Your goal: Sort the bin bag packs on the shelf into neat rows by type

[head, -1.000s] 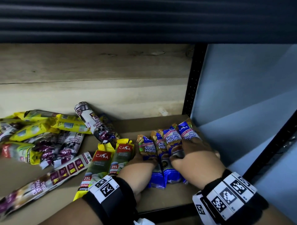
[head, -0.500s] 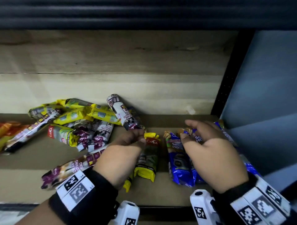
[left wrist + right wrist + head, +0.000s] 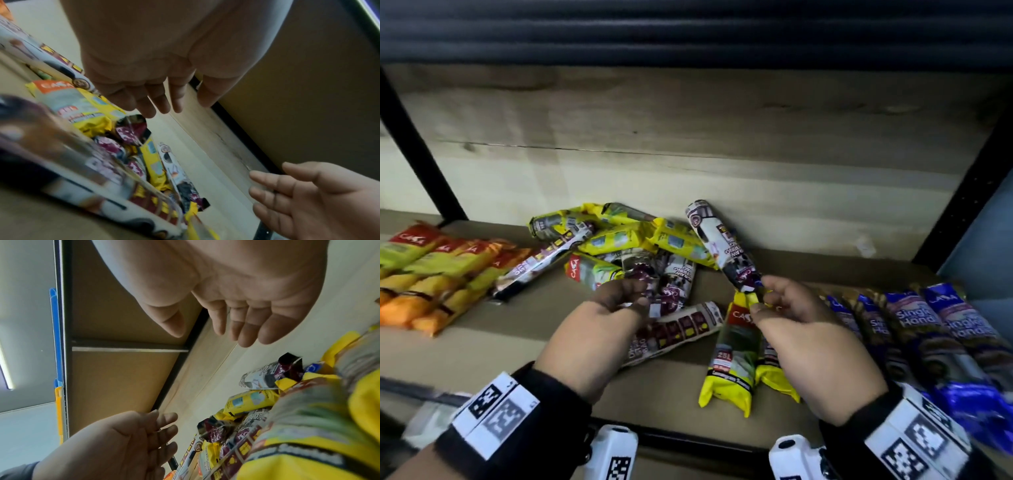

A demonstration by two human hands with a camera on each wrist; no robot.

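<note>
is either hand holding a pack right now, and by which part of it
Nothing is held: the left hand and right hand are both open, fingers relaxed and empty.

brown shelf, bin bag packs

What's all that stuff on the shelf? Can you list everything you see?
Blue packs: about four, blue, neat row at the right end.
Orange and green packs: several, row at the left end.
Mixed pile: yellow and maroon-and-white packs, jumbled at the back centre.
Yellow packs: two, side by side at the front under the right hand.
Shelf: one, brown board, black posts.
Wrist bands: two, black with printed markers.
Left hand: fingers loose over the maroon packs.
Right hand: fingers loose, holding nothing.
</note>
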